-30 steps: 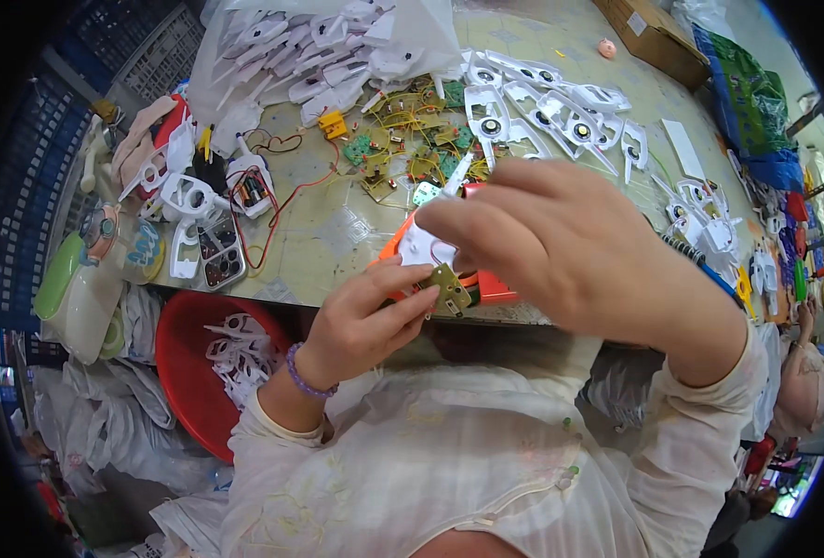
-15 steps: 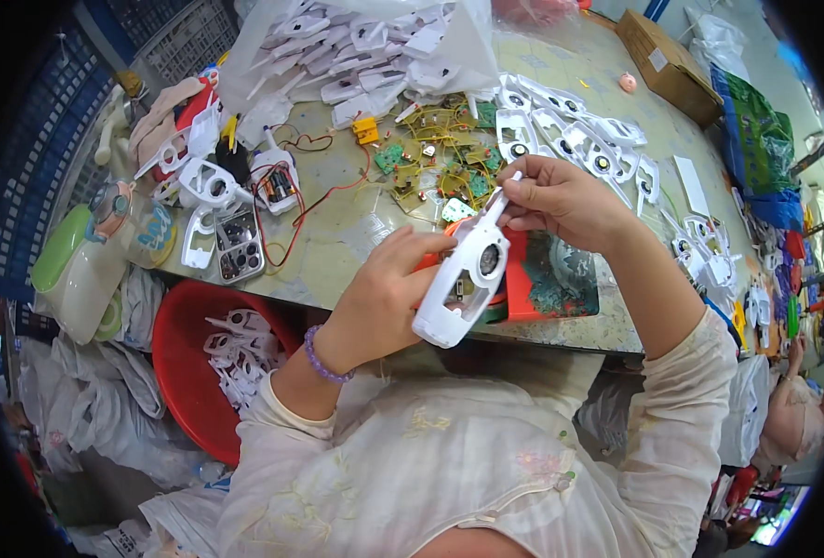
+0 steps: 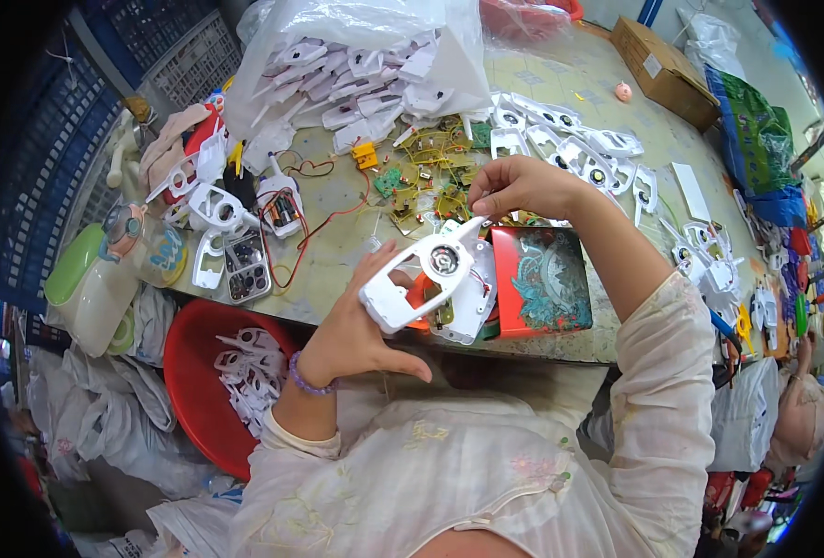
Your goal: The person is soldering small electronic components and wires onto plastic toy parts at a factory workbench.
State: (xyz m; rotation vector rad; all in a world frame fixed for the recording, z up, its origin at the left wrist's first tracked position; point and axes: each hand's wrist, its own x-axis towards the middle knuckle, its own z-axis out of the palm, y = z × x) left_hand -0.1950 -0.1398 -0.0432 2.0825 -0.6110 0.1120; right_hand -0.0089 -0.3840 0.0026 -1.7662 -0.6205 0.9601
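My left hand [image 3: 356,325] supports a white plastic housing shell [image 3: 398,305] from its left side. Its fingers run behind the shell and its thumb sticks out below. A round dark speaker [image 3: 444,260] sits in the shell. Just behind and to the right lies a second white half [image 3: 475,302], with thin wires between the two. My right hand [image 3: 522,191] is closed, thumb and finger pinched at the shell's narrow upper tip. Close to the right stands a red box with a teal pattern [image 3: 542,284]. Something orange shows partly behind the shell.
Wired green circuit boards [image 3: 444,186] lie behind the hands. A plastic bag of white shells [image 3: 365,70] stands at the back; more white shells [image 3: 570,139] lie right of it. Left are a battery holder [image 3: 283,206] and a metal tray [image 3: 247,270]. A red bucket [image 3: 184,372] stands below the table edge.
The white housing has shifted left and tilted flatter, and its two halves now show apart with wires between. My left thumb has spread away from it. My right hand has moved slightly left.
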